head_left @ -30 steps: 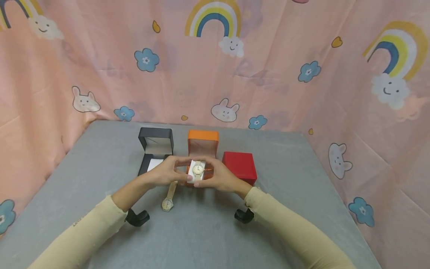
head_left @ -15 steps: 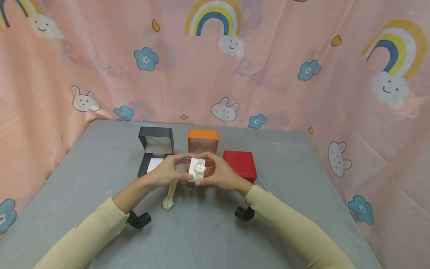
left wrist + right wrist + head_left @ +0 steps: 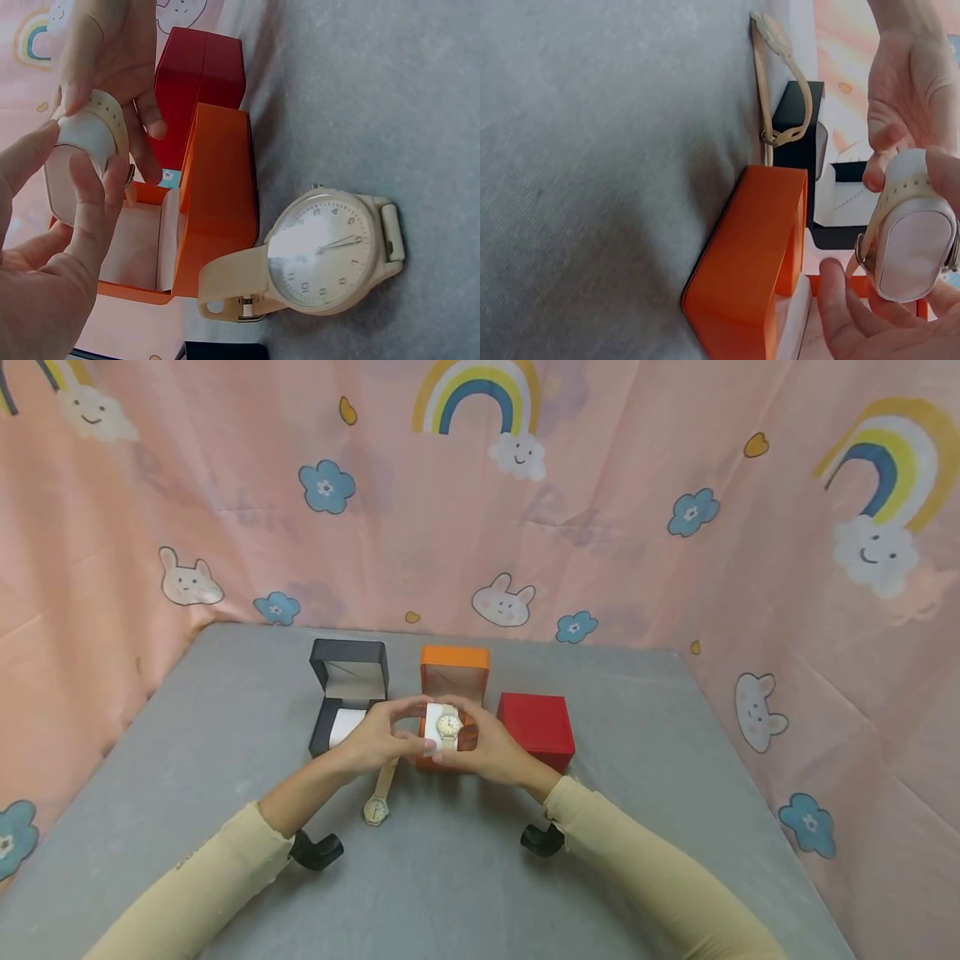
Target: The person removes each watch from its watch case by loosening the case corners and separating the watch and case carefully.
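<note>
Both hands hold a white watch cushion (image 3: 432, 728) with a beige-strapped watch (image 3: 449, 725) wrapped round it, above the open orange box (image 3: 454, 658). The left hand (image 3: 377, 740) pinches the cushion at its left end; in the left wrist view its fingertips press the white surface. At the other end, the right hand (image 3: 491, 745) grips the cushion beside the watch, fingers curved round it. The watch face points up toward the head camera. A second beige watch (image 3: 324, 251) lies on the table, near the orange box, its strap buckled into a loop.
Left of the orange box stands an open black box (image 3: 348, 652) with a white cushion (image 3: 347, 724) inside. A closed red box (image 3: 536, 728) sits to the right. Grey cloth covers the table (image 3: 450, 893); a pink patterned curtain (image 3: 420, 543) hangs behind.
The cushion with its watch has turned from a slight tilt to nearly straight and risen a little. The watch sits slightly further right in the view. Both hands keep their hold.
</note>
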`<move>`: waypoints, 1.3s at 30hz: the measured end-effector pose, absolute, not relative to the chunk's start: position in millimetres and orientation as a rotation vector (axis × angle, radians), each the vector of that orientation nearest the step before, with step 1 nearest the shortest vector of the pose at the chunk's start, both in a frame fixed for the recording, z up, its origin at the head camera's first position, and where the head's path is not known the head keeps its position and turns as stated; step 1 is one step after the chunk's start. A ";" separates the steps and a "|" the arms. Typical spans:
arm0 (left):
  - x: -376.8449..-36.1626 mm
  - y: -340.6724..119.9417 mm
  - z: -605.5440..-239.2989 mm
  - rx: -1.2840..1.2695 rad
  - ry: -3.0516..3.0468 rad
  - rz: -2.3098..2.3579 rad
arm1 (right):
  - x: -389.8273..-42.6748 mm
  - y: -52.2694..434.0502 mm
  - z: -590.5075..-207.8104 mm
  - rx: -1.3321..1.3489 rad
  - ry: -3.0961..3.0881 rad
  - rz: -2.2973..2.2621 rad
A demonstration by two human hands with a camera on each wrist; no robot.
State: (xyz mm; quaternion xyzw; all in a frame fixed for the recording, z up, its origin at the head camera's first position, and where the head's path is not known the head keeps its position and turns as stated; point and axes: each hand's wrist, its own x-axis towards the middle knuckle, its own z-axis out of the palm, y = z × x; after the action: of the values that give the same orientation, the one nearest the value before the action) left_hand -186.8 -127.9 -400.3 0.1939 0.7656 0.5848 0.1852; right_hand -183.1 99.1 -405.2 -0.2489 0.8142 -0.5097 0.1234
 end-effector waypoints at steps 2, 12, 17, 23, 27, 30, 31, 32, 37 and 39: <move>-186.9 -126.8 -399.4 0.550 2.160 1.648 | -183.0 98.4 -404.9 -0.730 2.362 -1.510; -187.8 -127.0 -398.6 0.536 2.159 1.604 | -185.3 98.7 -403.7 -0.758 2.297 -1.514; -188.8 -129.3 -398.8 0.541 2.142 1.594 | -186.6 100.8 -403.4 -0.797 2.229 -1.540; -190.9 -133.2 -401.3 0.600 2.114 1.583 | -188.4 104.9 -404.3 -0.807 2.222 -1.533; -191.5 -134.9 -401.5 0.634 2.087 1.578 | -188.8 106.7 -403.7 -0.817 2.242 -1.490; -192.0 -136.1 -402.8 0.649 2.070 1.583 | -188.2 107.0 -402.9 -0.815 2.244 -1.477; -192.0 -136.5 -402.9 0.647 2.066 1.588 | -187.8 107.0 -402.5 -0.808 2.245 -1.481; -191.6 -136.8 -402.6 0.642 2.065 1.592 | -187.5 107.0 -402.3 -0.798 2.247 -1.485; -190.9 -138.4 -402.5 0.592 2.066 1.631 | -186.4 105.9 -401.0 -0.760 2.248 -1.505; -190.7 -138.7 -402.5 0.576 2.066 1.645 | -186.3 105.4 -400.8 -0.747 2.242 -1.518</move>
State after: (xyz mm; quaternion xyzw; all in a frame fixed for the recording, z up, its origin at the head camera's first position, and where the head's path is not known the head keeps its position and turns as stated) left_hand -190.7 -138.7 -402.5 0.2081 0.7462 0.5939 0.2174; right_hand -186.3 105.4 -400.8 -0.2622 0.7872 -0.5329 0.1659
